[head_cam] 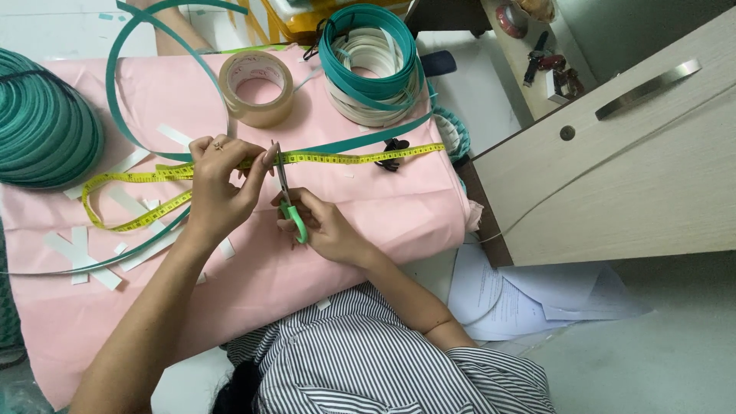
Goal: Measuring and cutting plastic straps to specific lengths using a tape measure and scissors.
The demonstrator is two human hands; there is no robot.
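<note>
Overhead, from the head camera, we look down on a table draped in pink cloth (368, 222). Our left hand (222, 184) is curled shut, pinching the yellow measuring tape (345, 159) together with the green strap (360, 142) that runs just along it, fingertips pressing both down at the cut point. Our right hand (326, 226) is closed around the green handles of the scissors (287, 195), whose blades point toward twelve o'clock and meet the tape and strap right beside the left fingertips; we cannot tell how far the blades are parted.

At eleven o'clock of the hands sits a roll of clear packing tape (257, 88); at one o'clock a coil of green and white strapping (372, 65); at nine o'clock a larger green coil (42, 123). White cut strips (80, 253) lie scattered at eight o'clock. A black clip (395, 146) pins the tape at three o'clock, near the wooden cabinet (613, 169).

The risks, as we judge them: the blades are very close to the left fingers and could nick them, and they could catch the measuring tape with the strap, or the pink cloth beneath. The springy strap may also slip off its mark.
</note>
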